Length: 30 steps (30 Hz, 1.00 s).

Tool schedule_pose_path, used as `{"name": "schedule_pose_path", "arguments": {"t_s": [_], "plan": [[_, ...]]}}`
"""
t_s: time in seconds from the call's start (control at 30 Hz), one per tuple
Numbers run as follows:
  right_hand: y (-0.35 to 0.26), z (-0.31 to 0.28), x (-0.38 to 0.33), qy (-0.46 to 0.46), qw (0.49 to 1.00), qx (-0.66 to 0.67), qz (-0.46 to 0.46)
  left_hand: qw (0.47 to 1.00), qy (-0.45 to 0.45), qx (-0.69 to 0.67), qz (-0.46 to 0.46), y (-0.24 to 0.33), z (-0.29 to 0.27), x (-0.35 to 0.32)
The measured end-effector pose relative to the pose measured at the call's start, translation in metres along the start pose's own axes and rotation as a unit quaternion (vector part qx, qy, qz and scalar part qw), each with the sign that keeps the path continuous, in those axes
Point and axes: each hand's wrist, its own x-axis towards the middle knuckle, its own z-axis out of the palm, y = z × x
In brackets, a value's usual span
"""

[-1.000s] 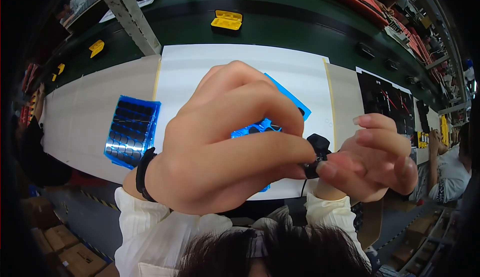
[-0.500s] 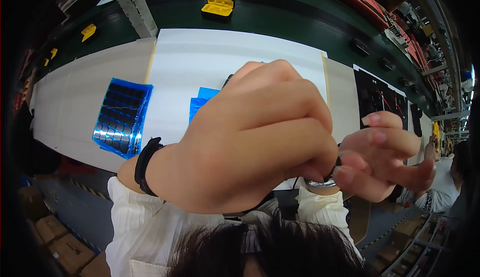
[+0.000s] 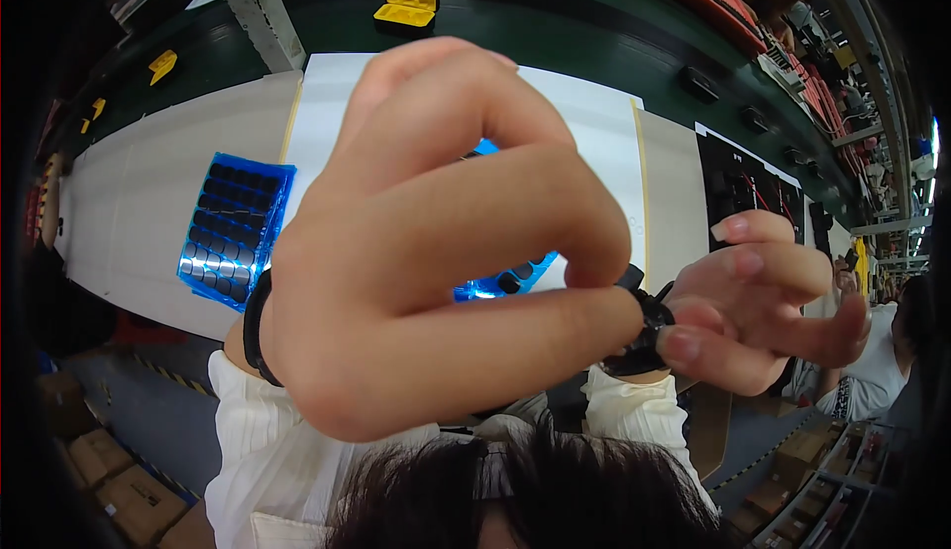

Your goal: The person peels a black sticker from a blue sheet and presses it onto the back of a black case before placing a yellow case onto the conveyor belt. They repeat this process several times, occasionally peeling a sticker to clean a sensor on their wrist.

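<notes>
My left hand [image 3: 446,252] fills the middle of the view, fingers curled, thumb and forefinger tips pinched at a small glossy black piece [image 3: 650,329]. My right hand [image 3: 763,296] holds the same piece from the other side between thumb and finger, its other fingers bent and apart. What kind of piece it is cannot be made out. Behind my left hand, mostly hidden, lies a blue sheet [image 3: 540,270] with a black pad on it. Another blue sheet [image 3: 274,237] carrying rows of rounded black pads rests at the left on the white worktop [image 3: 327,93].
An open black case with yellow lining [image 3: 406,12] sits on the dark green belt [image 3: 555,39] beyond the worktop. More dark cases [image 3: 699,83] stand on it at right. A metal post [image 3: 260,19] rises at far left. Another person [image 3: 877,371] is at far right.
My left hand has shifted up and left, with its fingers more arched. More of the black piece shows between the hands. My right hand has hardly moved.
</notes>
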Motion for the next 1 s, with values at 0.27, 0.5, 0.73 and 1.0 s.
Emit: {"name": "schedule_pose_path", "arguments": {"t_s": [0.27,0.5,0.73,1.0], "plan": [[-0.003,0.0,-0.001,0.011,1.0,0.012,0.01,0.996,0.048,0.07,0.011,0.006,0.01,0.001],[-0.004,0.019,0.011,0.023,0.999,0.028,0.015,0.997,0.057,0.054,0.008,0.005,0.01,0.002],[-0.003,0.029,0.017,0.032,0.998,0.05,0.022,0.997,0.053,0.039,-0.027,0.002,0.011,-0.002],[-0.023,0.022,0.012,0.04,0.997,0.063,0.031,0.996,0.046,-0.076,-0.011,-0.026,0.004,-0.009]]}}
